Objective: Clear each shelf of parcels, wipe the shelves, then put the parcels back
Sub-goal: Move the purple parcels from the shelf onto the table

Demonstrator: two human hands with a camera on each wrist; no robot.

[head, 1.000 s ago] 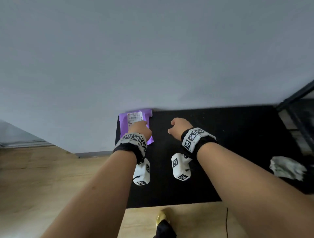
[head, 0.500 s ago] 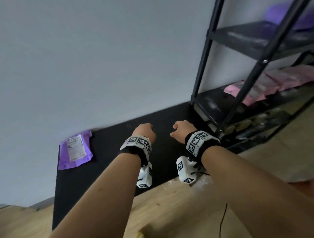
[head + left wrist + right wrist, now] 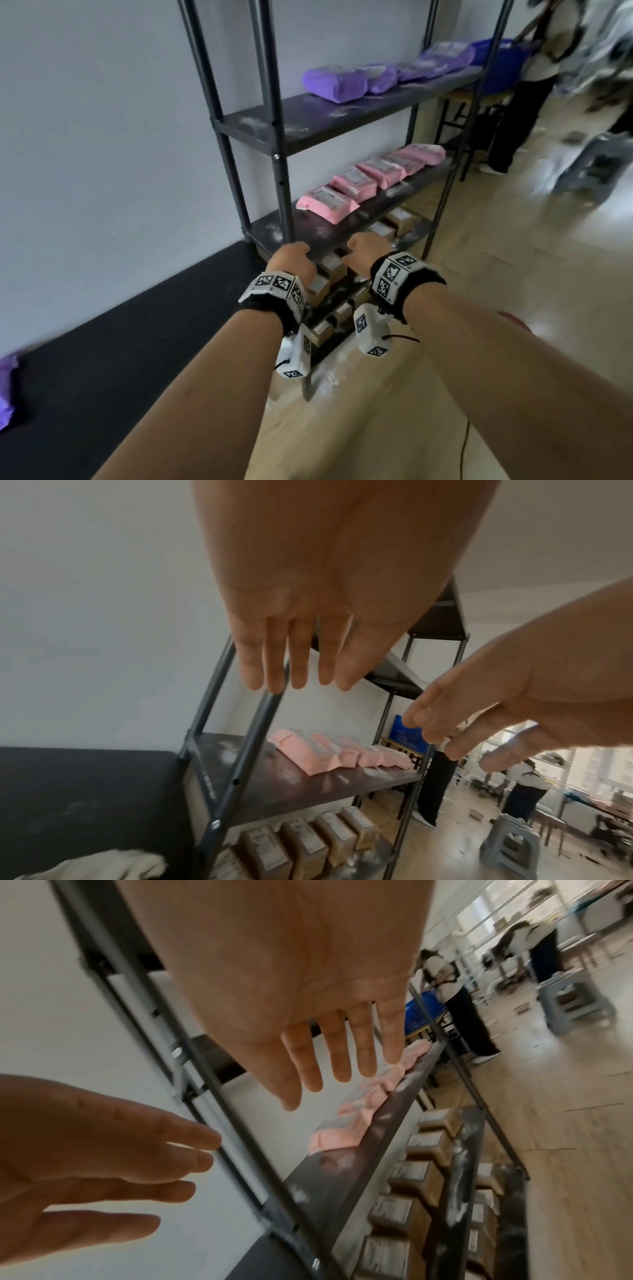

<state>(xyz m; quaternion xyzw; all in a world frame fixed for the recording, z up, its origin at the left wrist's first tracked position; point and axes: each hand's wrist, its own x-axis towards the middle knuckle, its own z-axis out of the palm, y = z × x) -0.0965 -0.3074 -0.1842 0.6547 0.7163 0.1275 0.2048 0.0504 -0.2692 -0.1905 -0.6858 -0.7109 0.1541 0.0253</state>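
Observation:
A black metal shelf rack (image 3: 274, 144) stands against the wall. Purple parcels (image 3: 337, 82) lie in a row on an upper shelf, pink parcels (image 3: 327, 202) (image 3: 308, 753) (image 3: 337, 1135) on the shelf below, and brown boxes (image 3: 329, 267) (image 3: 301, 842) (image 3: 397, 1210) on the lower shelves. My left hand (image 3: 293, 262) (image 3: 294, 653) and right hand (image 3: 364, 251) (image 3: 342, 1053) hover side by side in front of the rack's near corner. Both are empty, fingers straight in the wrist views. One purple parcel (image 3: 7, 390) lies on the black mat at far left.
A black mat (image 3: 113, 349) runs along the wall left of the rack. A whitish cloth (image 3: 99, 864) lies on it. Wood floor (image 3: 513, 308) spreads to the right. A grey stool (image 3: 507, 840) and standing people (image 3: 534, 85) are beyond the rack.
My view has swung right from the mat and the purple parcel to the shelf rack. Both empty hands have travelled with it toward the rack.

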